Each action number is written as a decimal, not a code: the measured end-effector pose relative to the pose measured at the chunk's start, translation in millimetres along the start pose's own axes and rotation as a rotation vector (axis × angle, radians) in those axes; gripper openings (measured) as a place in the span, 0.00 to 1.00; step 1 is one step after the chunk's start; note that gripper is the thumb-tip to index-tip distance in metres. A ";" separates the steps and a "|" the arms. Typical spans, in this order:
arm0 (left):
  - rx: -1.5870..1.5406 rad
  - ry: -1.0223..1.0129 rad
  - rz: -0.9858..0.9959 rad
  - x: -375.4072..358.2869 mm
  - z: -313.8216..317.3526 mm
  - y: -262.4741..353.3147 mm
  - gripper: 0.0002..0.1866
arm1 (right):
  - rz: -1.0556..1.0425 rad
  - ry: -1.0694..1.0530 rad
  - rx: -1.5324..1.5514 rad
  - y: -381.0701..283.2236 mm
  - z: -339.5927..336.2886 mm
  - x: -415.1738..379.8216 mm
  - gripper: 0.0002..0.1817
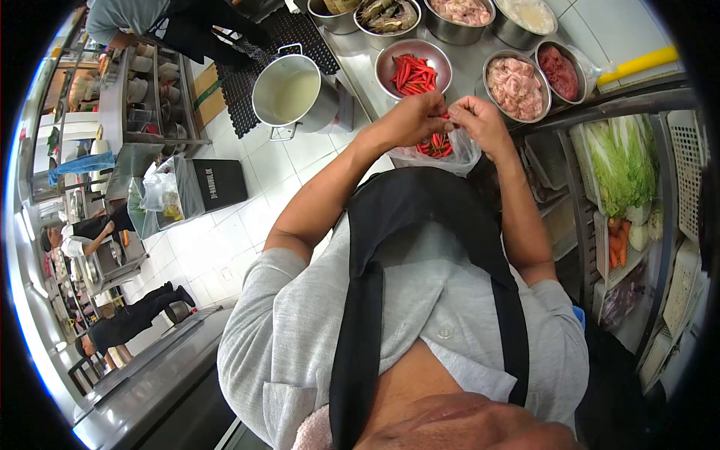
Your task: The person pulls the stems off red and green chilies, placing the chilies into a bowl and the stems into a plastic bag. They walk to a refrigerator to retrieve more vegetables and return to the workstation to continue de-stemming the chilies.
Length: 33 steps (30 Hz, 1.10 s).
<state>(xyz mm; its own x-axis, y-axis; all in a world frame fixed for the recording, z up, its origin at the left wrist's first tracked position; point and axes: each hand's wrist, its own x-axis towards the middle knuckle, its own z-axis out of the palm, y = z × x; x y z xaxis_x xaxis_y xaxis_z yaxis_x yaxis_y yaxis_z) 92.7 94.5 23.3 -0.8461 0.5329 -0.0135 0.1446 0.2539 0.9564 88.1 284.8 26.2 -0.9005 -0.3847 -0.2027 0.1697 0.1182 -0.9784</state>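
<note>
My left hand (416, 118) and my right hand (482, 124) meet over the table edge, fingertips pinched together. A small bit of red chili pepper (444, 116) shows between them; the fingers hide most of it. Just below them, a clear plastic bag (466, 157) holds more red chilies (435, 145). Right beyond my hands stands a metal bowl (442, 56) with a heap of red chilies (412, 73) in it.
Metal bowls of raw minced meat (516, 86), darker red meat (559, 71) and shrimp (386, 15) stand on the steel table. On the left are a large pot (289, 94) and a black bin (221, 184). A vegetable rack (656, 225) stands right. Other people work at left.
</note>
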 end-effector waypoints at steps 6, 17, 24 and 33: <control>0.046 0.004 0.009 1.0 -7.7 30.3 0.09 | 0.180 -0.136 0.378 -12.8 -12.8 0.7 0.09; 0.594 0.193 -0.134 74.8 -80.2 -111.5 0.11 | 0.165 -0.076 0.789 11.7 -30.4 -6.3 0.06; 0.901 0.311 -0.422 105.9 -56.9 -150.2 0.11 | 0.181 -0.134 0.797 28.9 -24.4 -3.8 0.06; 0.852 0.562 -0.288 93.4 -34.4 -115.3 0.15 | 0.249 -0.018 0.666 34.8 -23.7 52.1 0.07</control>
<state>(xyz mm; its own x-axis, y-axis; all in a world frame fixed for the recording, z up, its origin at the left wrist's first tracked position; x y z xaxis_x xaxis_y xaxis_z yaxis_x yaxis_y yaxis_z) -20.7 87.2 -78.1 -0.9899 -0.0319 0.1382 0.0287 0.9093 0.4153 37.6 290.6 -17.5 -0.7973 -0.4345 -0.4189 0.5835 -0.3775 -0.7190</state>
